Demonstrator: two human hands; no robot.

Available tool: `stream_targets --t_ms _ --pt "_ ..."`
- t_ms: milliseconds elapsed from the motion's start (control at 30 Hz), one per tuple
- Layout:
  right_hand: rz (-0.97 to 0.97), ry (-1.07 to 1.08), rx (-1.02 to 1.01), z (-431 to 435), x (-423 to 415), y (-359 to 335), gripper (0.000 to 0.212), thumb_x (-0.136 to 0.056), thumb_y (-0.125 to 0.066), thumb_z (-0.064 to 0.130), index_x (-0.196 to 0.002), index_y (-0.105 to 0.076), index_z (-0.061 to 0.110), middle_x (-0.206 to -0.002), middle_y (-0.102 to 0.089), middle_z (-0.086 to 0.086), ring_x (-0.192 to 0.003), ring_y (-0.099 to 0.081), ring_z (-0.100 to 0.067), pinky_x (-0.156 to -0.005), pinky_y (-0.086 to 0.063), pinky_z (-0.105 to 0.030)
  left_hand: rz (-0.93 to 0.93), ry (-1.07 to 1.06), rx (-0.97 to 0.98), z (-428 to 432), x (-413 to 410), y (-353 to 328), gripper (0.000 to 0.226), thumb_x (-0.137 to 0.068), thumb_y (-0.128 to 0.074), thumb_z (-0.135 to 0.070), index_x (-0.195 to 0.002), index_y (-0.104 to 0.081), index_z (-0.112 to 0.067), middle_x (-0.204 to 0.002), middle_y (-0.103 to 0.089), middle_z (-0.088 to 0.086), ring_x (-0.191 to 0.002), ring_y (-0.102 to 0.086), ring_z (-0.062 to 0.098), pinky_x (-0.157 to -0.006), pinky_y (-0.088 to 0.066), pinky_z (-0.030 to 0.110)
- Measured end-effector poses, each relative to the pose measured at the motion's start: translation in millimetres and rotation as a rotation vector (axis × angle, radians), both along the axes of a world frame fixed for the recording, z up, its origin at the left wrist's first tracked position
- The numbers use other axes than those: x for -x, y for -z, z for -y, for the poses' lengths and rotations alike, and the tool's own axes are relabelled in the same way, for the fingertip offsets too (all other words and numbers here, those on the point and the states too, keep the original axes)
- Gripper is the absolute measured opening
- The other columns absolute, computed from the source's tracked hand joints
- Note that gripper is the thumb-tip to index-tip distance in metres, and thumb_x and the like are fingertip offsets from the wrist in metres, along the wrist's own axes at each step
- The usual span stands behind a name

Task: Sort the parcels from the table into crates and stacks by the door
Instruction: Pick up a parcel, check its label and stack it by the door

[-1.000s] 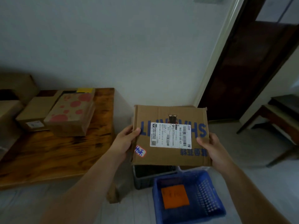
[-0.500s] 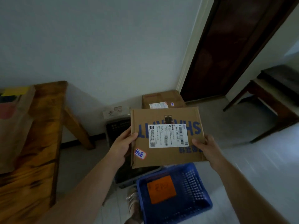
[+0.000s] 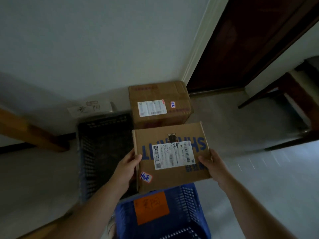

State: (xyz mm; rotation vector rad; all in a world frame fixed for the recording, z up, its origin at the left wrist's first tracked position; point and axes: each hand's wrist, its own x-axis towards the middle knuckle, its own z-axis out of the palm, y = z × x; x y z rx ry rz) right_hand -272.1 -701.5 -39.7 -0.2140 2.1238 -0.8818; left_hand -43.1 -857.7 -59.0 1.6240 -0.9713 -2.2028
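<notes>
As their thumbs curl over its top face, the left hand (image 3: 126, 168) and right hand (image 3: 213, 167) grip a flat cardboard parcel (image 3: 165, 181) by opposite edges, in the air above a blue crate (image 3: 189, 214) bearing an orange tag (image 3: 151, 207). A black crate (image 3: 103, 152) stands beside it; a larger taped box (image 3: 160, 94) sits beyond, near the dark door (image 3: 250, 40).

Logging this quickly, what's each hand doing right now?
Left hand: grips the flat cardboard parcel by its left edge.
Right hand: grips the same parcel's right edge.
</notes>
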Motion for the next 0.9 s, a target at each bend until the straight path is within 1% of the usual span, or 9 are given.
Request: stream_targets --t_ms 67,200,300,433,567,667,767,833,900 --pt "0.049 -0.053 -0.032 5.4 26.1 33.7 0.032 -0.092 -0.057 0.026 -0.121 -0.043 0.028 -0.103 -0.060 0.003 -0.089 -0.058 -0.020 -0.069 -0.049 -0.040 0.025 -0.043 -0.019 -5.1 24.9 37.2 0.046 -0.092 -0.057 -0.024 -0.138 -0.046 -0.027 -0.112 -0.067 0.008 -0.098 -0.065 0.025 -0.087 -0.050 0.044" --pt "0.118 -0.097 -0.081 17.5 73.4 93.3 0.031 -0.093 -0.055 0.030 -0.117 -0.037 0.037 -0.100 -0.056 0.006 -0.090 -0.057 -0.021 -0.069 -0.048 -0.041 0.032 -0.092 -0.008 -3.3 68.8 92.4 0.039 -0.095 -0.053 -0.020 -0.134 -0.050 -0.023 -0.106 -0.068 0.006 -0.087 -0.065 0.017 -0.066 -0.049 0.031" --pt "0.075 -0.129 -0.080 31.2 96.6 130.9 0.032 -0.093 -0.056 0.025 -0.120 -0.041 0.031 -0.104 -0.058 0.001 -0.089 -0.060 -0.022 -0.060 -0.051 -0.036 0.031 -0.156 0.022 5.9 90.2 123.3 0.042 -0.095 -0.052 -0.017 -0.136 -0.048 -0.020 -0.116 -0.065 0.012 -0.088 -0.064 0.019 -0.066 -0.050 0.028" --pt "0.042 -0.111 -0.075 50.3 106.6 171.2 0.032 -0.092 -0.058 0.025 -0.120 -0.044 0.027 -0.098 -0.060 0.000 -0.079 -0.061 -0.016 -0.045 -0.046 -0.025 0.079 -0.148 0.089 24.9 106.4 153.9 0.042 -0.096 -0.049 -0.015 -0.138 -0.046 -0.016 -0.122 -0.062 0.013 -0.092 -0.062 0.020 -0.065 -0.051 0.023" --pt "-0.006 -0.109 -0.089 54.8 113.3 191.8 0.034 -0.089 -0.062 0.029 -0.119 -0.047 0.026 -0.103 -0.062 -0.003 -0.084 -0.062 -0.021 -0.051 -0.050 -0.030 0.147 -0.107 0.130 32.0 111.2 174.1 0.036 -0.096 -0.052 -0.019 -0.132 -0.052 -0.017 -0.116 -0.065 0.009 -0.085 -0.064 0.016 -0.069 -0.050 0.028" --pt "0.000 -0.113 -0.099 54.4 116.5 195.2 0.035 -0.088 -0.063 0.030 -0.119 -0.047 0.025 -0.105 -0.062 -0.003 -0.088 -0.062 -0.022 -0.060 -0.053 -0.035 0.160 -0.086 0.151 32.4 110.6 181.2 0.039 -0.094 -0.054 -0.022 -0.133 -0.051 -0.019 -0.112 -0.065 0.006 -0.089 -0.064 0.017 -0.073 -0.050 0.028" --pt "-0.066 -0.141 -0.154 53.9 110.4 184.8 0.052 -0.087 -0.063 0.036 -0.132 -0.043 0.020 -0.107 -0.060 -0.001 -0.089 -0.059 -0.020 -0.068 -0.050 -0.035 0.245 -0.066 0.166 27.1 112.1 173.1 0.042 -0.094 -0.055 -0.028 -0.134 -0.050 -0.019 -0.119 -0.063 0.008 -0.099 -0.062 0.023 -0.080 -0.049 0.031" --pt "-0.134 -0.175 -0.211 54.5 102.0 169.4 0.065 -0.087 -0.062 0.040 -0.141 -0.034 0.016 -0.120 -0.058 -0.010 -0.098 -0.059 -0.026 -0.071 -0.046 -0.033 0.321 -0.073 0.175 24.4 111.0 157.9 0.050 -0.092 -0.057 -0.031 -0.137 -0.045 -0.015 -0.130 -0.057 0.012 -0.111 -0.058 0.026 -0.089 -0.046 0.033" --pt "-0.192 -0.169 -0.247 56.4 90.1 145.7 0.070 -0.088 -0.060 0.041 -0.144 -0.029 0.015 -0.129 -0.054 -0.015 -0.107 -0.058 -0.030 -0.073 -0.044 -0.033 0.341 -0.114 0.163 24.7 105.9 135.5 0.058 -0.091 -0.059 -0.031 -0.142 -0.038 -0.012 -0.140 -0.048 0.012 -0.125 -0.049 0.027 -0.097 -0.039 0.033"
